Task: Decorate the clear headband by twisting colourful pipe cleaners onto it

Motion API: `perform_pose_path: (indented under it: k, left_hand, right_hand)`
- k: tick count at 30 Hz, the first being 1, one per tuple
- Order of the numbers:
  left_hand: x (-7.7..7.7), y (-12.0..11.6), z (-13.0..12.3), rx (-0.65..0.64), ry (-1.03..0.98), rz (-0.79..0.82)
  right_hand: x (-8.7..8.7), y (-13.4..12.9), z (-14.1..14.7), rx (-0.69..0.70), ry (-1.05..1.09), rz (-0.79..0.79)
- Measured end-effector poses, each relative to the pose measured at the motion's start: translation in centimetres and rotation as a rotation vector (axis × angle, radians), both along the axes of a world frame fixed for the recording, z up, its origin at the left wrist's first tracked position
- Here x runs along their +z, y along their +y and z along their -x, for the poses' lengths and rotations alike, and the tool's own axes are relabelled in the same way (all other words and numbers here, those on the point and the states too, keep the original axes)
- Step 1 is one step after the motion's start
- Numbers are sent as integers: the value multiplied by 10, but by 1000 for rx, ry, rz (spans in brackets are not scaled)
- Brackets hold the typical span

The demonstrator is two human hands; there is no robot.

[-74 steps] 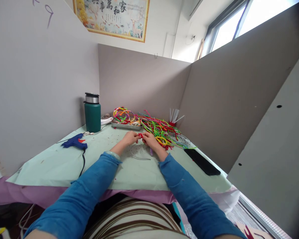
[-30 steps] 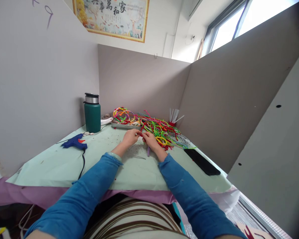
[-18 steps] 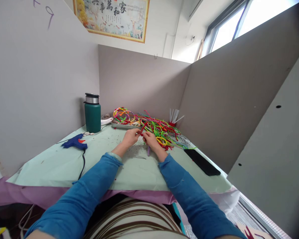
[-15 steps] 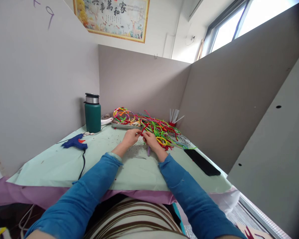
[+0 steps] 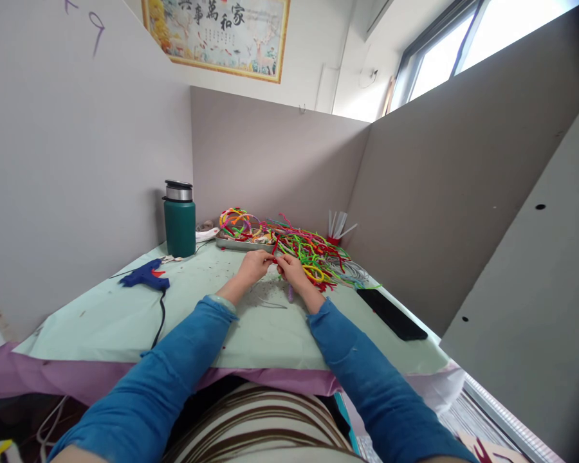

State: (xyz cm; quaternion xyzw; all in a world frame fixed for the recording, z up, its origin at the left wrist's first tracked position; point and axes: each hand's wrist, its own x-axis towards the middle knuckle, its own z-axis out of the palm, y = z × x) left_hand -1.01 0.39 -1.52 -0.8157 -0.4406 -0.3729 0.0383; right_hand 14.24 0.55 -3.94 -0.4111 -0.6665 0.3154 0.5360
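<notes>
Both hands meet above the middle of the table, fingertips almost touching. Between them is a red pipe cleaner (image 5: 275, 245), one end sticking up. My left hand (image 5: 257, 263) pinches it from the left, and my right hand (image 5: 291, 269) pinches it from the right. A short purple fuzzy piece (image 5: 291, 294) hangs or lies just below my right hand; I cannot tell whether it is joined to the red one. Beyond my right hand spreads a heap of coloured pipe cleaners (image 5: 303, 245). Under the hands a thin grey wire (image 5: 273, 304) lies on the cloth.
At left stand a green bottle (image 5: 180, 225) and a blue glue gun (image 5: 147, 276) with its cord running forward. A metal tray (image 5: 241, 245) holds coloured loops at the back. On the right lie a black phone (image 5: 390, 313) and a red cup (image 5: 333, 241) of white sticks. Partitions enclose the table.
The upright end of the red pipe cleaner has swung slightly left and stands straighter. The purple piece and grey wire have shifted a little right. Both hands stay nearly in place.
</notes>
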Motion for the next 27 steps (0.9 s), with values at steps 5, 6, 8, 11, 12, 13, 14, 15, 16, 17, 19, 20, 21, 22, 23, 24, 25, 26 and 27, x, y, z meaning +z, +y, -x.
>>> perform_pose_path:
  k: [5, 6, 8, 11, 12, 13, 14, 15, 16, 17, 19, 20, 21, 22, 23, 24, 25, 26, 27]
  left_hand:
    - [2, -1, -1, 29, -23, 80]
    - [3, -1, -1, 34, -27, 91]
    - [4, -2, -1, 41, -32, 111]
    - [5, -3, -1, 40, -42, 145]
    - [5, -4, -1, 38, -47, 156]
    - [5, -4, -1, 36, -51, 168]
    - [5, -3, -1, 34, -53, 178]
    - [5, -3, -1, 32, -53, 187]
    - [4, -2, -1, 31, -52, 193]
    - [3, -1, 0, 30, -52, 199]
    - [2, 1, 0, 26, -58, 197]
    - [2, 2, 1, 23, -65, 188]
    - [2, 2, 1, 19, -74, 178]
    - [3, 2, 1, 13, -84, 172]
    - [3, 1, 1, 7, -98, 181]
    - [4, 0, 0, 0, -119, 210]
    - [4, -1, 0, -10, -152, 260]
    - [5, -2, 0, -29, -194, 328]
    - [5, -4, 0, -59, -250, 405]
  right_hand:
    - [1, -1, 0, -23, -33, -32]
    - [1, -2, 0, -30, -44, -39]
    - [1, -3, 0, -45, -63, -60]
    - [2, -4, 0, -52, -65, -94]
    - [2, -4, 0, -47, -61, -105]
    - [2, -4, 0, -41, -56, -112]
    - [2, -4, 0, -35, -52, -117]
    - [2, -4, 0, -29, -47, -122]
    - [2, -4, 0, -23, -43, -125]
    - [2, -4, 1, -20, -37, -126]
    - [2, -4, 1, -18, -28, -125]
    - [3, -3, 1, -19, -24, -123]
    - [3, -3, 1, -22, -21, -122]
    - [3, -3, 1, -24, -18, -123]
    - [3, -3, 1, -25, -14, -125]
    - [3, -4, 1, -23, -10, -128]
    - [3, -4, 1, -22, -7, -131]
    - [4, -5, 1, -20, -2, -130]
    - [4, -6, 0, -17, 3, -128]
